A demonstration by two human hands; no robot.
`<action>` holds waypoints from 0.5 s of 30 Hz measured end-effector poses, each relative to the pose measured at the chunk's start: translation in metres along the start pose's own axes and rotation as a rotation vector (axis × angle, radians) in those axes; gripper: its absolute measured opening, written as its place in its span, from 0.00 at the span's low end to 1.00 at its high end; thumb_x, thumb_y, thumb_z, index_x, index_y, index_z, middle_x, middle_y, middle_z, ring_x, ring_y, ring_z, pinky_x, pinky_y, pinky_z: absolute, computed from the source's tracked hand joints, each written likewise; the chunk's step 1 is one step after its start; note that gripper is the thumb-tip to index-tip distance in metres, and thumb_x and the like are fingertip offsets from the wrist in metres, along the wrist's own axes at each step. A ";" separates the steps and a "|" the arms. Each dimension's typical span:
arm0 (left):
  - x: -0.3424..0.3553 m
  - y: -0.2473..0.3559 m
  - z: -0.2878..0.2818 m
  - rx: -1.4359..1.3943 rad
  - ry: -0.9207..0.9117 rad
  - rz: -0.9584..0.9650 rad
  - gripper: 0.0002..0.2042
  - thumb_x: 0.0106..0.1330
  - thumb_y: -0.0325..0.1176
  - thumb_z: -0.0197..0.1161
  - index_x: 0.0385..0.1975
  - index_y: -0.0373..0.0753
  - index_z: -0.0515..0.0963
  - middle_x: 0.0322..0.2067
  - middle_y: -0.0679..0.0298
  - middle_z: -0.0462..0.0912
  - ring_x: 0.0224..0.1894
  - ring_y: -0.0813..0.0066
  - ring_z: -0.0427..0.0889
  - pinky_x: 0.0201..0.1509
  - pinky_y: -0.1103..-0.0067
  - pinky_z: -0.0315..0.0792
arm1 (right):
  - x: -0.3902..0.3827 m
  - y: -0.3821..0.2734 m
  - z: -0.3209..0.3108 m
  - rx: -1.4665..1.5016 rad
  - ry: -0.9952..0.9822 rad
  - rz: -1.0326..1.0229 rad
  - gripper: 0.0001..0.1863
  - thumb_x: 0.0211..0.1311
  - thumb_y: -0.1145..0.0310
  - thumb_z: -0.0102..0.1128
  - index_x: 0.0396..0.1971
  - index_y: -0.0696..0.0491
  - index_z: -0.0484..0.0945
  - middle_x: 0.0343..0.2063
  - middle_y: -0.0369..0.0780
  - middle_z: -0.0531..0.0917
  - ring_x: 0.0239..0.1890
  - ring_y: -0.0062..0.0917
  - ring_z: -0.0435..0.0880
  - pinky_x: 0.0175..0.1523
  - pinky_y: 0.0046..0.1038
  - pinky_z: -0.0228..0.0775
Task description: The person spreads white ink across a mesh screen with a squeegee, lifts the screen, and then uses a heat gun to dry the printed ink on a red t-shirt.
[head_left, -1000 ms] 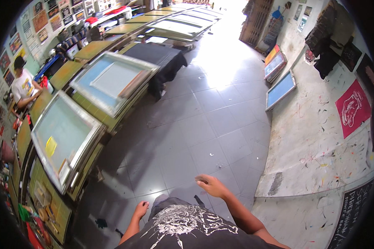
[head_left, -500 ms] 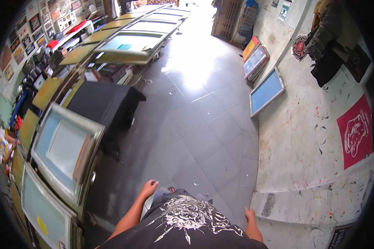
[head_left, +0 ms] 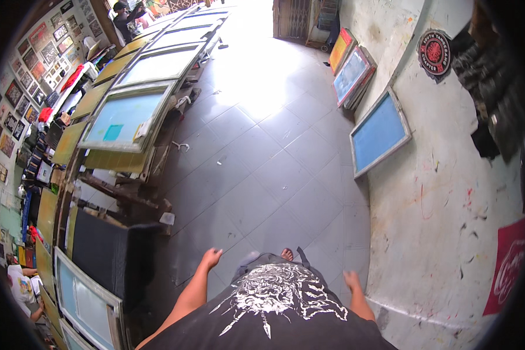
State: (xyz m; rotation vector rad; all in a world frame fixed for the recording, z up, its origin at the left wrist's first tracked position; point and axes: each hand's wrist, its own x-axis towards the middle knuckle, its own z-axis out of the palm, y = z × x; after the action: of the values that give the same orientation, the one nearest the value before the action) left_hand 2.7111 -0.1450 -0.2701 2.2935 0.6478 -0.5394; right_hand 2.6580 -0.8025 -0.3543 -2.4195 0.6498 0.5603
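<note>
My left hand (head_left: pixel 212 257) hangs forward of my black printed shirt (head_left: pixel 274 303), its fingers curled; whatever may be in them is too small to make out. My right hand (head_left: pixel 352 281) swings low at my other side, smeared by motion. Left of me, a dark cloth (head_left: pixel 102 251) covers part of a rack, with framed screens (head_left: pixel 83 291) just nearer to me. Farther along that row lies another screen with blue mesh (head_left: pixel 131 114). Below me, my sandalled foot (head_left: pixel 287 254) shows on the grey tiled floor (head_left: pixel 256 186).
A blue-mesh screen (head_left: pixel 379 134) leans on the right wall (head_left: pixel 426 221), beyond it a stack of screens (head_left: pixel 350 74). A co-worker (head_left: pixel 23 291) in white is at the lower left; a dark-clad person (head_left: pixel 123 22) stands far left. A gate (head_left: pixel 291 17) is at the far end.
I have moved forward along the aisle; the screen rack and white-shirted co-worker have slid back and down in view, and the dark cloth is now beside me. My arms have swung.
</note>
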 end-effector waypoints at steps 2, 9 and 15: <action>0.014 0.000 0.007 0.044 -0.107 -0.083 0.27 0.60 0.53 0.57 0.40 0.30 0.78 0.42 0.43 0.79 0.48 0.49 0.78 0.51 0.65 0.71 | 0.113 -0.148 -0.068 -0.052 0.105 -0.236 0.24 0.57 0.51 0.58 0.34 0.62 0.77 0.34 0.56 0.80 0.38 0.49 0.79 0.40 0.41 0.70; 0.080 0.055 0.025 -0.136 -0.293 -0.511 0.29 0.59 0.55 0.57 0.40 0.28 0.78 0.41 0.43 0.80 0.46 0.49 0.79 0.50 0.64 0.72 | 0.317 -0.551 -0.204 0.243 0.002 -0.646 0.20 0.60 0.57 0.57 0.43 0.59 0.77 0.38 0.51 0.82 0.42 0.39 0.82 0.47 0.32 0.72; 0.325 0.161 -0.008 0.072 -0.501 -0.315 0.31 0.60 0.56 0.56 0.43 0.27 0.77 0.43 0.41 0.79 0.49 0.48 0.78 0.51 0.63 0.71 | 0.466 -0.543 -0.188 -0.054 -0.148 -0.456 0.22 0.59 0.54 0.57 0.44 0.57 0.77 0.39 0.49 0.82 0.43 0.40 0.81 0.48 0.35 0.71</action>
State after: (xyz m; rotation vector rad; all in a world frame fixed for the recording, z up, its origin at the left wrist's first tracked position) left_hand 3.0631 -0.1463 -0.3588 2.0071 0.7430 -1.2526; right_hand 3.3764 -0.6759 -0.2305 -2.4357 0.0142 0.5588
